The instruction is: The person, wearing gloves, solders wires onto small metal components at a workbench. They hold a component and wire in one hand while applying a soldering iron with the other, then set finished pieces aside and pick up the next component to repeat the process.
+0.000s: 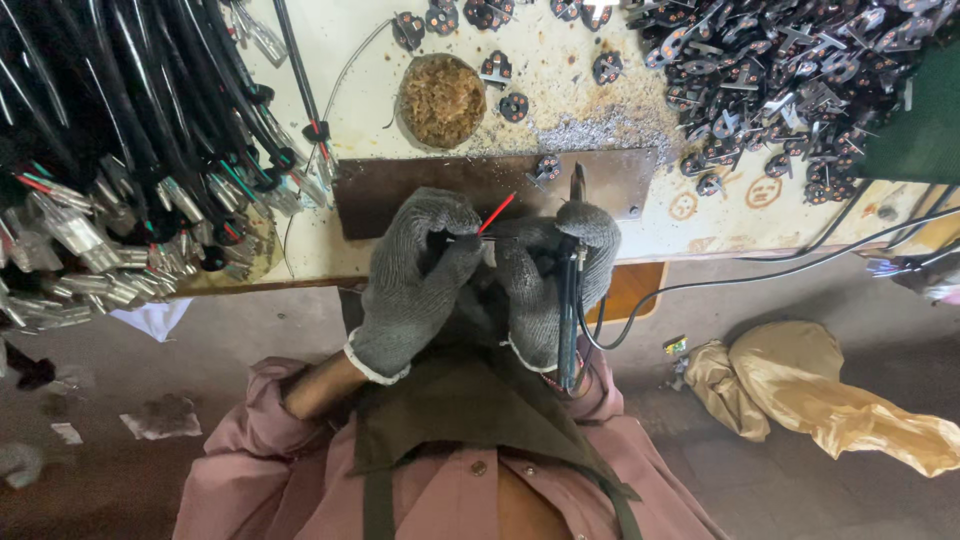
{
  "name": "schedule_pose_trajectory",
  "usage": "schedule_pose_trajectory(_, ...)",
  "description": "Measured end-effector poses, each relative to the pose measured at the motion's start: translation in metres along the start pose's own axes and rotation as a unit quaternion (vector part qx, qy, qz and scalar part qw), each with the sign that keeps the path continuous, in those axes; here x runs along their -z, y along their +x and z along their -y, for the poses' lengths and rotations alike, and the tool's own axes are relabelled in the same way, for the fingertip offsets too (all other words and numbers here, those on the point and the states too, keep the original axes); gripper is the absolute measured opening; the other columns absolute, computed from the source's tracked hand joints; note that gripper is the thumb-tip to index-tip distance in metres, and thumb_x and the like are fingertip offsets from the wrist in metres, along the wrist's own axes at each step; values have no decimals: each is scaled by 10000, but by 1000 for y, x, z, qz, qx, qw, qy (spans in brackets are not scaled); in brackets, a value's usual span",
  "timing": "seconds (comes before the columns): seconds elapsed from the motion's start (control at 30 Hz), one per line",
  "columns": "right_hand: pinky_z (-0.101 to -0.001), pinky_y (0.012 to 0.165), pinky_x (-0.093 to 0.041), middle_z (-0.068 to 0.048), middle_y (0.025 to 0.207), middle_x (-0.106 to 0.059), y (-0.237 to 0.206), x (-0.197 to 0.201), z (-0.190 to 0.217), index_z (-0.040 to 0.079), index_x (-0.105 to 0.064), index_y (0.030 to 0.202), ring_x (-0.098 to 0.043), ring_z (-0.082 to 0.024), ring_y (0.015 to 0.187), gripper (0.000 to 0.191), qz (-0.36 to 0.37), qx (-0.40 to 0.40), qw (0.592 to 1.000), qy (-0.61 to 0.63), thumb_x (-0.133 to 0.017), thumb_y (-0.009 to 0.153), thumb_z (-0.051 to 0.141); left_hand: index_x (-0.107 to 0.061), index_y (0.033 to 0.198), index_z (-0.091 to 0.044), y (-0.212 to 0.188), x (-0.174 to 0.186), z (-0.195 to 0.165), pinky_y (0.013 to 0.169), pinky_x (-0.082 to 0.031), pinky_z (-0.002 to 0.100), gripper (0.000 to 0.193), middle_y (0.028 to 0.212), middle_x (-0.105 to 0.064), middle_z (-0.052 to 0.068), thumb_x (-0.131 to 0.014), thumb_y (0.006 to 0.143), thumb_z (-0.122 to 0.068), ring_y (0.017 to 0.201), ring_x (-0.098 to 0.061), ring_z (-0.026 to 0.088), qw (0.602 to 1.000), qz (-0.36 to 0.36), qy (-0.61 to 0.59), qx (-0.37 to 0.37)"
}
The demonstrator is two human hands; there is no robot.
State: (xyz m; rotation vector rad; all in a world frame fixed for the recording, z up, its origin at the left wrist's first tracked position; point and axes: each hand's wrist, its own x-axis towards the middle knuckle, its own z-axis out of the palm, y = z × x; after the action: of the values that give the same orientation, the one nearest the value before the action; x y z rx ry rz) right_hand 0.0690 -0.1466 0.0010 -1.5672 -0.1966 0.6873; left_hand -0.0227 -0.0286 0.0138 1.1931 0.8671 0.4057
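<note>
My left hand (418,270), in a grey knit glove, pinches a thin red wire (497,213) that sticks up to the right. My right hand (553,275), also gloved, grips a dark pen-like soldering tool (568,320) held upright, its metal tip (577,183) pointing up over a brown metal plate (400,190). A black cord (700,283) runs from the tool off to the right. Both hands meet at the table's front edge, above my lap.
Bundles of black cables with metal terminals (130,170) hang at the left. A heap of small black plug parts (790,80) fills the back right. A round brown cleaning pad (441,100) sits behind the plate. A yellow bag (820,385) lies on the floor.
</note>
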Motion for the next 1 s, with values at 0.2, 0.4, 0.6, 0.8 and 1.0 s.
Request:
schedule_pose_trajectory(0.2, -274, 700, -537, -76, 949, -697, 1, 10, -6, 47, -640, 1106, -682, -146, 804, 275, 26, 108, 978, -176, -809, 898, -15, -689, 1109, -43, 5, 0, -8, 937, -557, 356, 192, 1135, -657, 120, -720, 933, 27, 1076, -677, 281, 978, 6, 148, -144)
schedule_pose_trajectory(0.4, -265, 716, -536, -71, 941, -679, 19, 21, -1, 65, -618, 1075, -663, -145, 817, 312, -5, 156, 973, -171, -866, 892, 12, -719, 1100, -55, 12, 18, -25, 853, -570, 368, 178, 1094, -688, 122, -754, 926, -53, 1001, -704, 304, 965, 111, 207, -114)
schedule_pose_trajectory(0.6, -308, 799, -572, -103, 1067, -666, 30, 22, 9, 46, -536, 1251, -674, -173, 931, 579, 43, 138, 963, -226, -910, 810, 23, -693, 1117, -49, 10, 16, -31, 836, -575, 367, 197, 1129, -685, 125, -750, 944, -126, 1007, -705, 288, 975, 70, 174, -121)
schedule_pose_trajectory(0.8, -339, 834, -564, -135, 1110, -646, 30, 32, 2, 38, -573, 1224, -674, -229, 971, 643, 66, 162, 919, -353, -951, 704, 39, -693, 1049, -42, 10, 16, -24, 754, -547, 384, 163, 1065, -686, 132, -759, 916, -108, 917, -692, 310, 951, 89, 263, -135)
schedule_pose_trajectory(1.0, -345, 839, -568, -161, 1181, -670, 26, 26, 2, 34, -595, 1206, -698, -247, 1000, 556, 208, 150, 922, -289, -865, 723, -25, -694, 1082, -23, 11, 13, -17, 869, -567, 358, 120, 1077, -738, 110, -700, 1004, -114, 961, -698, 313, 994, 100, 31, 37)
